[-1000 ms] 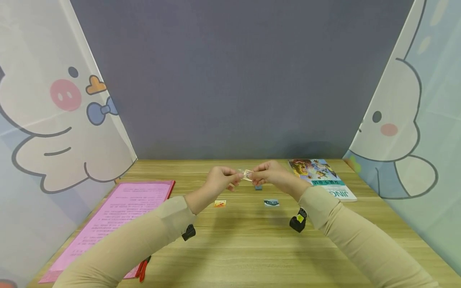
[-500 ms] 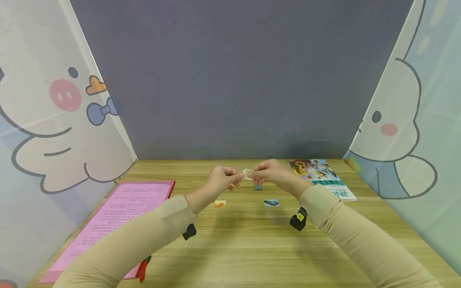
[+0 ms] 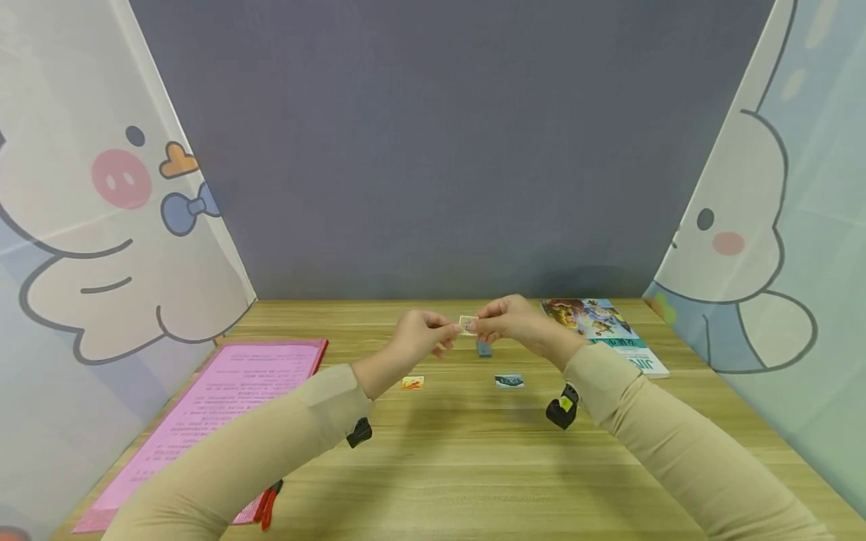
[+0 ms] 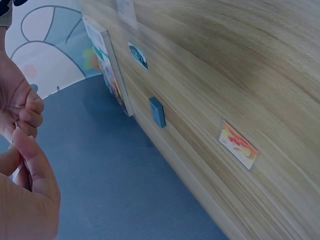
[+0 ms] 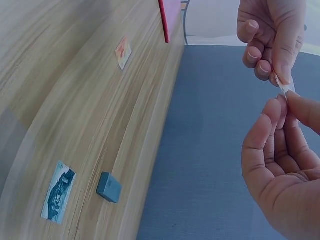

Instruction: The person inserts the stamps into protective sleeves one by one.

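A small cream stamp [image 3: 467, 324] with a dark figure on it is held up over the far part of the table. My left hand [image 3: 422, 335] pinches its left edge between thumb and forefinger. At the opposite edge, my right hand [image 3: 509, 326] pinches it with thumb and fingertips. In the right wrist view the stamp [image 5: 285, 89] appears nearly edge-on between both sets of fingertips. Lying on the table below are an orange-and-white stamp [image 3: 413, 382] and a blue-green stamp [image 3: 510, 381]. Just beneath my right hand is a small blue block [image 3: 484, 349].
A pink printed sheet [image 3: 223, 421] with a red edge lies on the left of the wood-grain table [image 3: 433, 481]. Red-handled scissors or pliers [image 3: 269, 507] sit by its near corner. An illustrated book [image 3: 602, 330] lies at the back right. A grey panel [image 3: 446, 150] stands behind.
The held stamp has turned to show its face more fully and risen slightly. Both hands have shifted up a little and kept their pinch. Things on the table have stayed put.
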The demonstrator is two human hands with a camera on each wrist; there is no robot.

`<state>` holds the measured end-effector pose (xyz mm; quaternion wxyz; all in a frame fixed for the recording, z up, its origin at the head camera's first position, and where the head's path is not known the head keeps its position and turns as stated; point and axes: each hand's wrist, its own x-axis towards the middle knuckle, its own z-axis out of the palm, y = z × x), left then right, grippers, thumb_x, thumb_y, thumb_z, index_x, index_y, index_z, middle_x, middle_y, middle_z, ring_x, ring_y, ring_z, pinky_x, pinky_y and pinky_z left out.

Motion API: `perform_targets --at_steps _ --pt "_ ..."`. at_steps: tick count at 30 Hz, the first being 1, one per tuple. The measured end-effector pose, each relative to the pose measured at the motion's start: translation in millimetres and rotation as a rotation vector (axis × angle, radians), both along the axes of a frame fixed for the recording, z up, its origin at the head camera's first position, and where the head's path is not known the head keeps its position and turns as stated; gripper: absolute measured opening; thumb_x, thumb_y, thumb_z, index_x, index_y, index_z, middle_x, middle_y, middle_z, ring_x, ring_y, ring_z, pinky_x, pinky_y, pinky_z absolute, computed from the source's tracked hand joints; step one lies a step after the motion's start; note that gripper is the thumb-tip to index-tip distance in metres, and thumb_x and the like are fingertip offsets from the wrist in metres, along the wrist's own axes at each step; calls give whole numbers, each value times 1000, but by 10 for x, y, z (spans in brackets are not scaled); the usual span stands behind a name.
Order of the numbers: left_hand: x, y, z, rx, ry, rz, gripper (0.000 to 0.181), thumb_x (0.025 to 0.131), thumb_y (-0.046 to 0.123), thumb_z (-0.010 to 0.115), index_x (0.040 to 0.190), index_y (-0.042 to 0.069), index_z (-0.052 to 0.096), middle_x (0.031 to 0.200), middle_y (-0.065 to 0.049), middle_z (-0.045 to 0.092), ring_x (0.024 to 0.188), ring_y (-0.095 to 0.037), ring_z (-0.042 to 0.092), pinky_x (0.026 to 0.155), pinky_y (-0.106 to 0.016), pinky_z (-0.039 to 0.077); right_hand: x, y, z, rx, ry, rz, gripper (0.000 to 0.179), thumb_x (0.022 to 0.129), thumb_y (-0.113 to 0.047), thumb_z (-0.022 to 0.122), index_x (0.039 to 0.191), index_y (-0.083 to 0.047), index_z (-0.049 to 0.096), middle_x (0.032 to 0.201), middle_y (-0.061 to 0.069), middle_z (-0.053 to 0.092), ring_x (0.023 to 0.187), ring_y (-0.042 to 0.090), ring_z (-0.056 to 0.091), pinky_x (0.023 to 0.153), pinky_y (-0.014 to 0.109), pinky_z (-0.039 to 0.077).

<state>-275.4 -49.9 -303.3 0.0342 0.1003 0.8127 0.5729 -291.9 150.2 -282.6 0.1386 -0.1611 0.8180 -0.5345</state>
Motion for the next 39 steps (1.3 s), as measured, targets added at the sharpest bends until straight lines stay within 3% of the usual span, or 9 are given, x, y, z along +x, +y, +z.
perform_targets --at_steps 8,14,24,30,35,39 --pt "-19 4 19 55 25 39 18 91 20 69 95 2 74 82 -9 69 71 -13 63 60 -29 59 13 80 6 -100 -11 -25 30 97 -16 61 116 6 61 92 4 69 91 24 68 87 35 58" --pt "-22 21 43 76 29 47 19 90 19 71 96 1 74 94 -17 72 69 -12 63 62 -32 61 10 94 19 -134 0 -30 29 96 -15 61 115 7 61 92 6 69 86 19 67 82 32 58" --pt "-34 40 38 108 18 42 19 89 18 71 95 0 74 96 -16 73 67 -12 62 62 -34 61 26 7 -32 -151 26 -95 26 96 -16 61 112 4 61 93 9 67 83 19 65 80 32 58" --pt "-56 42 53 112 21 38 20 89 19 71 94 0 74 88 -10 73 78 -26 68 56 -26 59 47 -47 -25 -164 37 -135 22 96 -14 60 110 2 61 93 9 66 87 23 65 88 40 57" --pt "-76 40 84 106 12 23 19 89 21 72 93 2 75 84 -8 71 84 -32 68 62 -34 61 62 -43 -1 -171 46 -129 22 96 -15 61 109 2 61 93 8 66 87 21 65 85 34 57" --pt "-90 36 104 108 8 15 20 89 21 72 94 1 75 85 -8 71 77 -26 68 65 -37 62 76 -39 21 -183 45 -120 26 96 -16 60 112 5 61 93 7 66 85 18 64 85 32 57"
